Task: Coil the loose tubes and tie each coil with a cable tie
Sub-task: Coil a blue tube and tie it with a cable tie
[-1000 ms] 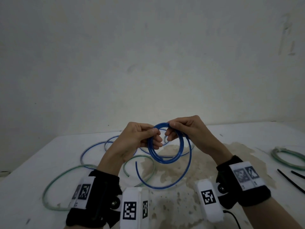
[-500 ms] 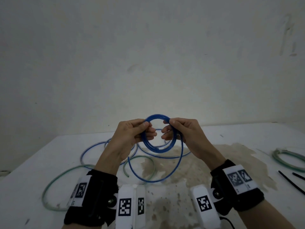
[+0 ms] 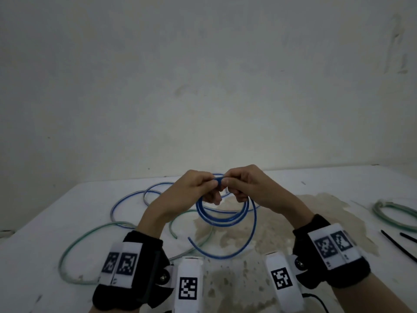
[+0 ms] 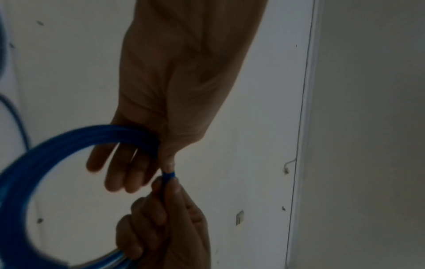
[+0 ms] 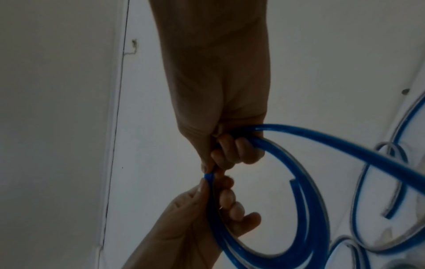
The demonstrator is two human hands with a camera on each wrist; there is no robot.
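Both the left hand (image 3: 194,188) and right hand (image 3: 246,186) are now pinching the blue tube (image 3: 222,219) closer together, tightening the coil while its tail is still hanging loose.

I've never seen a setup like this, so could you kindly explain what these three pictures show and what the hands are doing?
No machine here: a person works with bare hands, wearing black wrist straps with cameras. The wide picture comes from a head camera; the two dark ones look along each wrist at the fingers. The left hand and the right hand both pinch the top of a blue tube, wound into a few loops and held above the white table; its loose end hangs below. On the table lie another blue tube, a loose green tube, a green coil at the right, and black cable ties beside it.
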